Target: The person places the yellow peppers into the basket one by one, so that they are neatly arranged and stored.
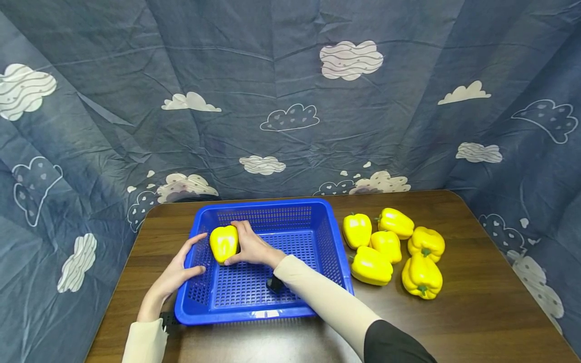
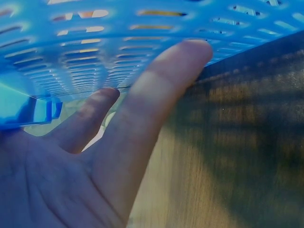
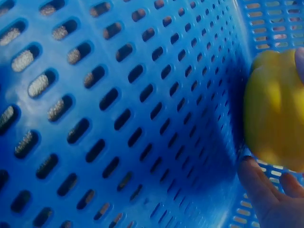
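While dark blue fabric [image 1: 245,131] printed with pale clouds hangs across the far side, a brown wood-grain counter [image 1: 485,287] stands before it. On its left half sits a blue perforated plastic basket [image 1: 295,247], roughly rectangular, with slotted walls and floor. Cream sleeves [image 1: 327,290] reach in from the near side, the right one crossing the basket's near right corner. Just right of the basket, six yellow bell peppers [image 1: 387,246] lie in a loose cluster on the counter, tipped various ways, some showing green stems. Of the two hands, the left hand [image 1: 174,272] is spread at the basket's left wall, fingers and thumb extended. The right hand [image 1: 251,248] reaches inside and grips a single yellow bell pepper [image 1: 223,244] between thumb and fingers, holding it in the basket's left part, near the left wall. Whether this pepper touches the basket floor cannot be told.
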Tool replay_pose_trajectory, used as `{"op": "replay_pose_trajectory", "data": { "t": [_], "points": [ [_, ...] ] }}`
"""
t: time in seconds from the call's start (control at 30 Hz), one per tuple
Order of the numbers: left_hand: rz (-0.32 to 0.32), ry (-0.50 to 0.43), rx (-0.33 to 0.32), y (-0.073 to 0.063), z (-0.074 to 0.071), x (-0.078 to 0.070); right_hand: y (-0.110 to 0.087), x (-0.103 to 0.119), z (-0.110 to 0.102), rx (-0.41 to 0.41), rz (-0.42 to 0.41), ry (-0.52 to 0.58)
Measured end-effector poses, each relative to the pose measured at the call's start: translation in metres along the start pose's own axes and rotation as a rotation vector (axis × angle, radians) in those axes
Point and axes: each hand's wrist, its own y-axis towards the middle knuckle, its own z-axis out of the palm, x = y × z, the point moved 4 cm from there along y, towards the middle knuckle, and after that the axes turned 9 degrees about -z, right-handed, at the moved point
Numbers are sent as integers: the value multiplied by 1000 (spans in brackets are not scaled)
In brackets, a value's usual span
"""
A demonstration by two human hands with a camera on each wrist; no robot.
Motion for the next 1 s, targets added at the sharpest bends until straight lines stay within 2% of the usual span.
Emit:
{"op": "replay_pose_trajectory", "data": {
  "t": [0.23, 0.5, 0.63, 1.0],
  "points": [
    [-12, 3, -1, -1, 0, -1, 1, -1, -1, 31, -1, 3],
    [-20, 10, -8, -1, 1, 0, 1, -1, -8, 16, 15, 13],
    [-24, 20, -11, -1, 1, 0, -1, -2, -18, 20, 35, 55],
    [-22, 19, -17, -3, 2, -2, -16, 11, -59, -18, -25, 182]
  ]
}}
